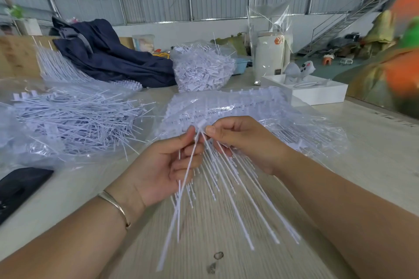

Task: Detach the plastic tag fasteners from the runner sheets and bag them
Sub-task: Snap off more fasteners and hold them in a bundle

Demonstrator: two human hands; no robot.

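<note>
My left hand pinches a long white tag fastener near its top, with a few more strands running down through the palm. My right hand grips a runner sheet of white fasteners whose thin tails fan down toward me over the table. Thumb tips of both hands meet at the small flat head of the fastener. Behind my hands lies a clear bag of runner sheets. A clear bag of loose long strands lies to the left.
A heap of small white pieces in a clear bag sits at the back, beside a dark blue cloth. A white tray, a white cylinder and an upright clear bag stand back right. A black object lies at the left edge.
</note>
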